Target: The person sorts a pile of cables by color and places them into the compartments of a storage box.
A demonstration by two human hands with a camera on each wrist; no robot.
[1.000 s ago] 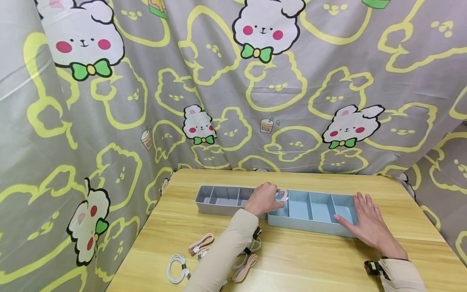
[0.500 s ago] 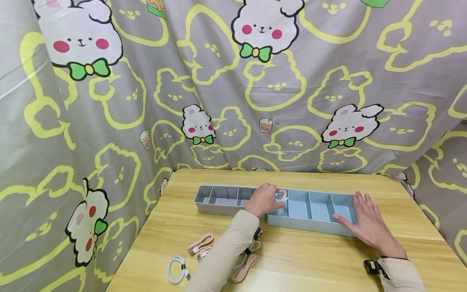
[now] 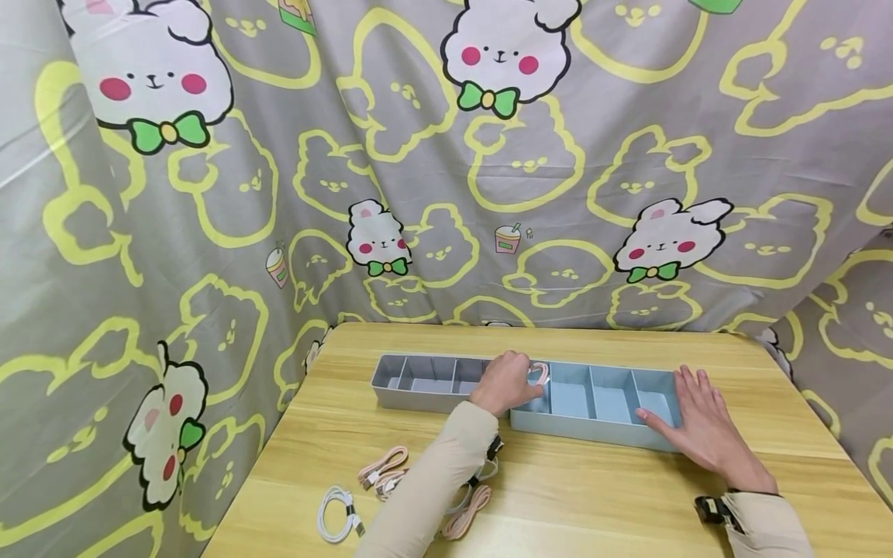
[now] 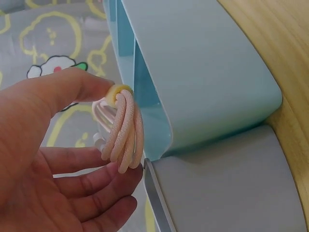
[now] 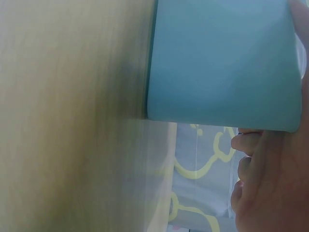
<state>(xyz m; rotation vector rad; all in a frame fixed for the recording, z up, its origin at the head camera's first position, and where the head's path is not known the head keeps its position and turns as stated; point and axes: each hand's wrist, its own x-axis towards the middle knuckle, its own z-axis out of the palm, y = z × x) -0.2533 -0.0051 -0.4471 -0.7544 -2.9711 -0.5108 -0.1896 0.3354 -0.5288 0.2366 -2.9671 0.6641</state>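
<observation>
My left hand (image 3: pixel 504 383) pinches a coiled pink braided charging cable (image 4: pixel 124 133), bound by a yellowish tie, between thumb and fingers. In the head view the coil hangs over the leftmost compartment of the blue divided organizer box (image 3: pixel 593 428); the left wrist view has it beside that box's rim, where the grey divided organizer box (image 3: pixel 418 399) adjoins. Part of the grey box is behind my left hand. At the blue box's right end rests my right hand (image 3: pixel 718 434), thumb over the rim and fingers extended along the outer end.
On the near left of the wooden table (image 3: pixel 593 504) lie a coiled white cable (image 3: pixel 322 515), several pink cables (image 3: pixel 469 513) and a pale cable, partly hidden by my left sleeve (image 3: pixel 436 480). A patterned curtain (image 3: pixel 558 302) hangs behind the table.
Hardly anything differs: both hands, the pink cable and the boxes keep their places, and the view shifts only slightly.
</observation>
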